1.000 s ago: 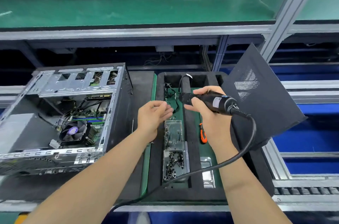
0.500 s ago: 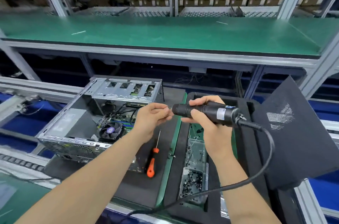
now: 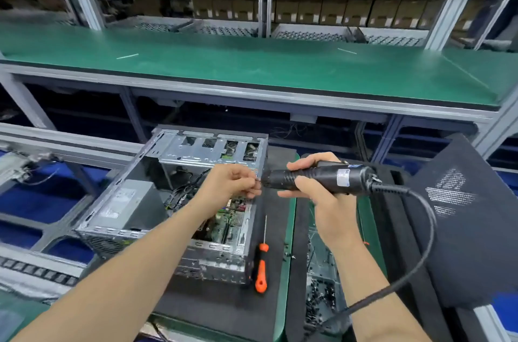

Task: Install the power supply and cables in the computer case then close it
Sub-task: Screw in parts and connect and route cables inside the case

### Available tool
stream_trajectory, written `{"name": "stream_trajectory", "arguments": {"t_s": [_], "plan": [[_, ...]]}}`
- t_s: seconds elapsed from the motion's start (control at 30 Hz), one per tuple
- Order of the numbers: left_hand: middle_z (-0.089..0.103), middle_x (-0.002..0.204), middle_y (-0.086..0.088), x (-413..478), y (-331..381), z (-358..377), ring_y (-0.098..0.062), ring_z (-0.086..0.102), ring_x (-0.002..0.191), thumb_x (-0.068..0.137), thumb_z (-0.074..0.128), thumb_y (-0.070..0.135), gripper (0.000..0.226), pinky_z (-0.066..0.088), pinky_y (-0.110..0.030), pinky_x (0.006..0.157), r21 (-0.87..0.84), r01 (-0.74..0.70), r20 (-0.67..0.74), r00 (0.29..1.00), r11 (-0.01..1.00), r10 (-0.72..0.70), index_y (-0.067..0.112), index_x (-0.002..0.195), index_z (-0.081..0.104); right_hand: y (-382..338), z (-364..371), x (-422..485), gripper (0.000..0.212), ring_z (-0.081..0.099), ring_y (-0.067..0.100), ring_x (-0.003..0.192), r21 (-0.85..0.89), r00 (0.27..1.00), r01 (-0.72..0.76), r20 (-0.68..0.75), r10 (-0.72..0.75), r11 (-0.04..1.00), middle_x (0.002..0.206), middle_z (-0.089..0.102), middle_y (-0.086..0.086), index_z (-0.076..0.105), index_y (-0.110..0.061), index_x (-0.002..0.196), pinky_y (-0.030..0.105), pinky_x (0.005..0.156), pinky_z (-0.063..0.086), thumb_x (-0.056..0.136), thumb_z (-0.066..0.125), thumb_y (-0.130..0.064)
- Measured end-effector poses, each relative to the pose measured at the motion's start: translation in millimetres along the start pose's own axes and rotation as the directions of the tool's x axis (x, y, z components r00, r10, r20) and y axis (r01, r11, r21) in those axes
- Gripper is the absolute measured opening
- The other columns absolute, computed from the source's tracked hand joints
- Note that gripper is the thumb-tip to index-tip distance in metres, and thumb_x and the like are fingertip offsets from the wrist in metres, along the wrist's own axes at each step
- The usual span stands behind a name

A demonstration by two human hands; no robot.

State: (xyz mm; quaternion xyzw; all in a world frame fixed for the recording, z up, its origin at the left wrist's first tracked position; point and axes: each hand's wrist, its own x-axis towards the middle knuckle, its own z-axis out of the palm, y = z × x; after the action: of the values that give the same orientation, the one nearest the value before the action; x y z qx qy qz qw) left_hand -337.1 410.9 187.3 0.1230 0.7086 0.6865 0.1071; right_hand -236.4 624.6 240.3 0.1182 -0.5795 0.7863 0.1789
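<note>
The open computer case (image 3: 179, 162) lies on its side on a black mat, with the grey power supply (image 3: 126, 201) inside at its left and the motherboard (image 3: 224, 224) at its right. My right hand (image 3: 316, 195) grips a black corded electric screwdriver (image 3: 316, 177), held level above the case's right edge with its tip pointing left. My left hand (image 3: 232, 181) pinches something small at that tip; what it is cannot be made out. The black side panel (image 3: 459, 224) leans at the far right.
An orange-handled screwdriver (image 3: 262, 266) lies on the mat just right of the case. A tray of small screws (image 3: 319, 280) sits below my right wrist. The tool's cable (image 3: 414, 257) loops down to the right. A green shelf (image 3: 252, 66) runs across above.
The view has swung left and up, so the case now sits under my hands. Both hands stayed together at the tool's tip and rose slightly over the case's right side.
</note>
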Motion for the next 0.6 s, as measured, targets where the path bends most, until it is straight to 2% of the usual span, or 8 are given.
{"name": "stream_trajectory", "arguments": {"t_s": [0.1,0.23,0.3,0.37,0.47,0.53,0.6], "plan": [[0.076,0.088,-0.022,3,7,-31,-0.037,0.076,0.086,0.092,0.067,-0.005,0.020,0.061,-0.029,0.069,0.057,-0.021,0.064,0.998,0.998,0.018,0.012,0.084,0.076,6,21,8,0.018,0.068,0.045,0.104,0.031,0.999,-0.032,-0.003,0.033,0.999,0.109,0.063,0.029,0.059,0.003,0.102,0.053,0.068,0.063,0.085,0.063,0.005],[0.075,0.090,-0.024,11,11,-67,-0.038,0.075,0.083,0.096,0.062,-0.003,0.012,0.063,-0.037,0.073,0.024,-0.019,0.080,0.997,1.000,0.017,0.002,0.094,0.073,13,49,23,0.018,0.068,0.047,0.104,0.086,0.998,-0.053,-0.017,0.055,0.995,0.108,0.064,0.032,0.062,-0.005,0.101,0.052,0.068,0.063,0.085,0.062,0.003],[0.075,0.088,-0.023,16,10,-81,-0.037,0.075,0.081,0.097,0.061,-0.003,0.013,0.063,-0.039,0.074,0.062,-0.045,0.129,0.991,0.997,0.037,0.002,0.094,0.072,16,62,30,0.016,0.068,0.049,0.104,0.043,0.999,-0.049,-0.009,0.050,0.998,0.106,0.065,0.031,0.062,-0.004,0.100,0.052,0.067,0.063,0.086,0.063,0.002],[0.075,0.087,-0.020,18,9,-92,-0.035,0.075,0.081,0.096,0.062,-0.002,0.020,0.063,-0.040,0.076,0.089,-0.070,0.170,0.984,0.994,0.054,0.010,0.089,0.075,19,75,36,0.015,0.069,0.047,0.102,0.001,0.998,-0.052,-0.025,0.052,0.999,0.102,0.067,0.027,0.063,-0.004,0.099,0.052,0.066,0.063,0.086,0.063,0.002],[0.076,0.086,-0.014,19,4,-103,-0.032,0.075,0.081,0.096,0.064,0.001,0.027,0.063,-0.044,0.078,0.138,-0.109,0.181,0.980,0.984,0.083,0.023,0.083,0.076,25,95,43,0.018,0.072,0.038,0.101,-0.035,0.992,-0.051,-0.120,0.046,0.998,0.099,0.069,0.023,0.066,-0.011,0.100,0.051,0.063,0.063,0.086,0.066,-0.001],[0.077,0.085,-0.010,20,0,-107,-0.029,0.076,0.081,0.097,0.064,0.005,0.022,0.062,-0.045,0.078,0.183,-0.127,0.186,0.978,0.975,0.093,0.021,0.086,0.074,28,107,46,0.023,0.074,0.034,0.103,-0.074,0.982,-0.045,-0.187,0.030,0.996,0.099,0.072,0.022,0.066,-0.018,0.103,0.049,0.061,0.063,0.085,0.068,-0.004],[0.077,0.085,-0.008,21,-4,-108,-0.026,0.076,0.080,0.098,0.063,0.007,0.017,0.062,-0.043,0.077,0.213,-0.145,0.197,0.975,0.966,0.103,0.017,0.089,0.072,30,117,50,0.023,0.075,0.033,0.099,-0.175,0.981,-0.012,-0.194,-0.022,0.985,0.101,0.074,0.019,0.066,-0.022,0.105,0.048,0.059,0.064,0.086,0.070,-0.008]]}}
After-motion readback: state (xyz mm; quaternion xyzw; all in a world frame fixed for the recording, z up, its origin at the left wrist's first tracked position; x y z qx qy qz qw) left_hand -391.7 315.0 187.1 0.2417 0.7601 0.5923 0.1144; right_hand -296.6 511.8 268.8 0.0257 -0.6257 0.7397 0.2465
